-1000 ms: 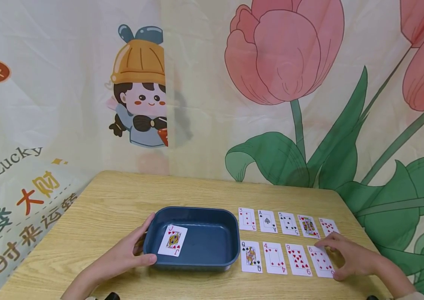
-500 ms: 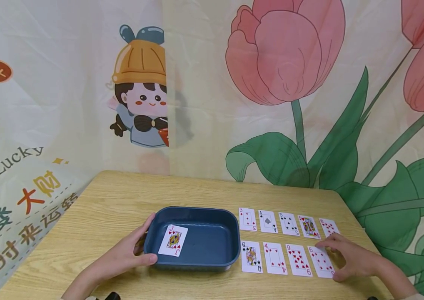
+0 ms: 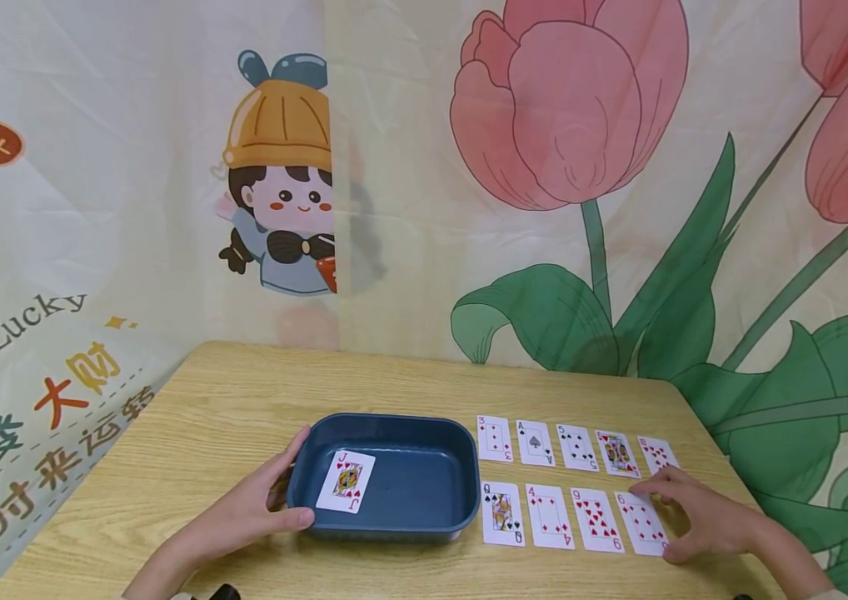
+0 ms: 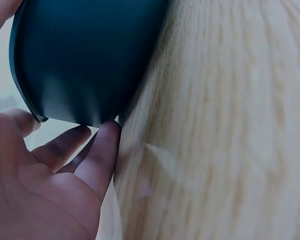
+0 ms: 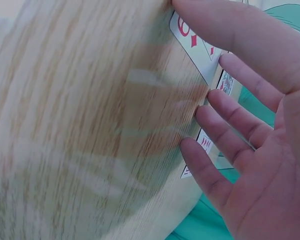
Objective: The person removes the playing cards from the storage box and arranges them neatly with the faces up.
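Note:
In the head view, my left hand [image 3: 255, 500] holds the left end of a dark blue rectangular tray [image 3: 431, 533]. Its thumb lies at the near corner, its index finger along the far corner; fingertips touch the outer wall in the left wrist view. A jack of hearts card [image 3: 346, 482] lies face up inside, at the left. Over at the right, my right hand [image 3: 712, 512] spans a six of diamonds card [image 3: 641, 523], index finger at its top edge and thumb at its bottom corner. The card lies flat on the table, and the other fingers extend beyond it.
Left of the six lie a queen [image 3: 503, 514], a four of diamonds [image 3: 549, 517] and a nine of hearts [image 3: 598, 521]. Behind them several face-up cards form a second row, including an ace of spades [image 3: 536, 442]. A printed cloth [image 3: 409, 167] hangs behind the wooden table [image 3: 244, 392].

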